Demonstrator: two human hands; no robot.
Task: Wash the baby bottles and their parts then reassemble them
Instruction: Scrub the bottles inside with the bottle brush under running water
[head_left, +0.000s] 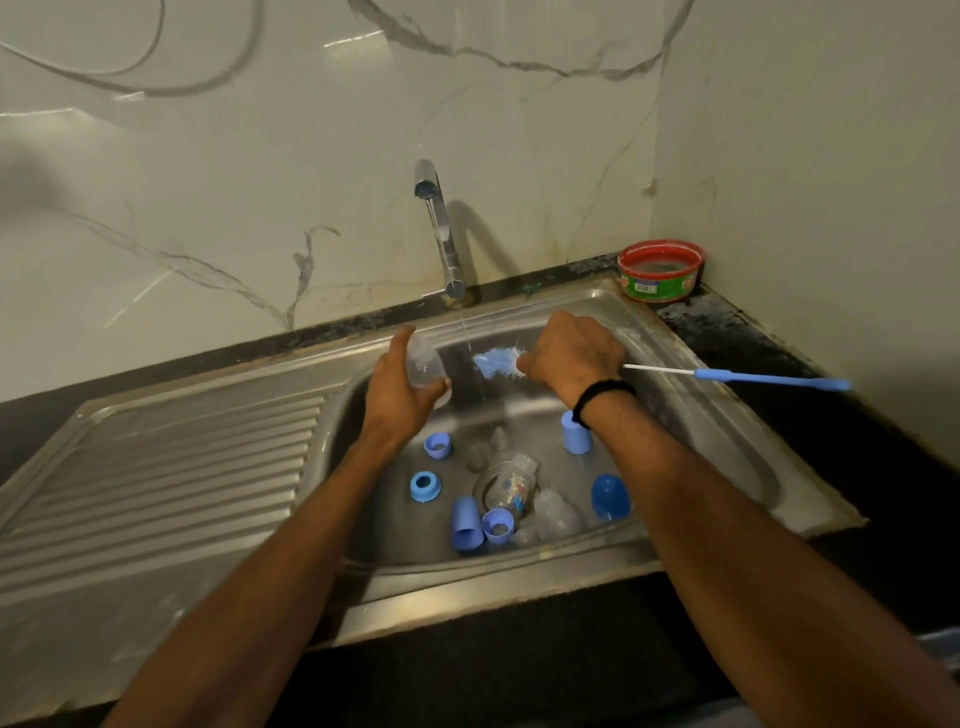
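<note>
My left hand (400, 395) grips a clear baby bottle (425, 364) above the steel sink (691, 415), left of the thin water stream. My right hand (571, 358) is closed on a blue bottle brush (496, 362); its bristle head pokes out toward the bottle, and its long handle (769, 378) sticks out to the right. On the sink floor lie another clear bottle (511, 486), blue rings (426, 486), blue caps (466, 522), a round blue cap (610, 496) and clear teats (556, 514).
The tap (439, 228) stands behind the basin with water running. A ribbed draining board (171, 478) extends to the left. A red and green tub (661, 270) sits on the dark counter at the back right corner. Marble wall behind.
</note>
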